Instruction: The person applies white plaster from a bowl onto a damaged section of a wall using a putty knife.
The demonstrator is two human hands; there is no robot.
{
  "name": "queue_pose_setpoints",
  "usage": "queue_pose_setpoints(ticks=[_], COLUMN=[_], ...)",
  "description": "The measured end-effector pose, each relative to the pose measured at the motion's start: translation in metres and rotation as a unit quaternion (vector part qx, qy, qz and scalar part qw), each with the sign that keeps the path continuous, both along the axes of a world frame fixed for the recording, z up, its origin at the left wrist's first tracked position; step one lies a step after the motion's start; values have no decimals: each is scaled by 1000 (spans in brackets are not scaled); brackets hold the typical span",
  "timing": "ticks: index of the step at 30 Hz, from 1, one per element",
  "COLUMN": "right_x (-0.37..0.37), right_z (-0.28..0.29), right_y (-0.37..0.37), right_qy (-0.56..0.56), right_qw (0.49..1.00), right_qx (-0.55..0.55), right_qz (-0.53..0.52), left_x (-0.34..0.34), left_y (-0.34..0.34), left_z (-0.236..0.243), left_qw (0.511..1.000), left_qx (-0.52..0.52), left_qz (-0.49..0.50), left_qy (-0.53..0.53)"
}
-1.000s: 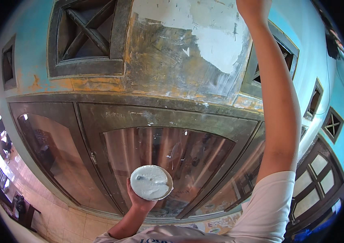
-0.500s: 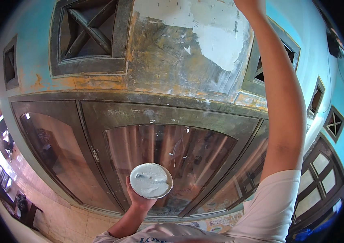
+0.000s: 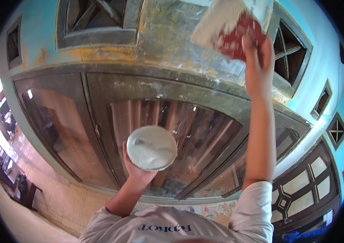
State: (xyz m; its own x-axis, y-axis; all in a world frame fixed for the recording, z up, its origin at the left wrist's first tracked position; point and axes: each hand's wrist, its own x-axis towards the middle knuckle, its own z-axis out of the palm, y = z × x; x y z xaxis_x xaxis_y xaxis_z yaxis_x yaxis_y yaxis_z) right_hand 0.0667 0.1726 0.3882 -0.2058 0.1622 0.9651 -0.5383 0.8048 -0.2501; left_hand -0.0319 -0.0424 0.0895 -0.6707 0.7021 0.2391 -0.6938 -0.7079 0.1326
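Observation:
My left hand (image 3: 136,172) holds up a round bowl (image 3: 164,167) from below, its fingers around the left side. White paste (image 3: 151,149), like putty, fills the bowl and has a small dent near its upper left. Raised at the upper right, my right hand (image 3: 258,67) is closed on a flat scraper (image 3: 241,38), red with off-white paste smeared over its far part. Motion blurs the scraper, and I cannot tell whether it touches the wall. Behind it lies a bare, stained wall patch (image 3: 166,34) with grey and yellowish marks.
Below the patch runs a dark wooden frame with glass panes (image 3: 204,137) and curtains behind. Framed vent openings, one at the upper left (image 3: 99,20) and another at the right (image 3: 287,54), flank the patch. A panelled door (image 3: 305,190) stands at the right; tiled floor (image 3: 64,202) shows lower left.
My right hand has come down from above the top edge, bringing the scraper into view. The bowl sits higher in the picture, and the view has tilted, shifting the wall upward.

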Motion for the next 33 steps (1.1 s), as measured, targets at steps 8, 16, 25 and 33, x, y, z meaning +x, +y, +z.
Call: queue_pose_setpoints(ticks=[8,16,25,33], right_x=[25,33,40,42], right_z=[-199,-243,-265,-270], right_y=[-27,-31,-32,-36], right_qy=[-73,-164,-153,-137], right_qw=[986,979,979,982], right_qx=[-141,-82,-69,13], right_qz=[49,-91,-115,-130], left_x=[8,22,35,40], left_y=[4,7,10,14], left_z=[16,1,8,5], left_qw=[996,990,994,992], left_qx=[72,104,65,90], left_qz=[-42,-83,-72,-76], left_qy=[-22,-52,-54,-35])
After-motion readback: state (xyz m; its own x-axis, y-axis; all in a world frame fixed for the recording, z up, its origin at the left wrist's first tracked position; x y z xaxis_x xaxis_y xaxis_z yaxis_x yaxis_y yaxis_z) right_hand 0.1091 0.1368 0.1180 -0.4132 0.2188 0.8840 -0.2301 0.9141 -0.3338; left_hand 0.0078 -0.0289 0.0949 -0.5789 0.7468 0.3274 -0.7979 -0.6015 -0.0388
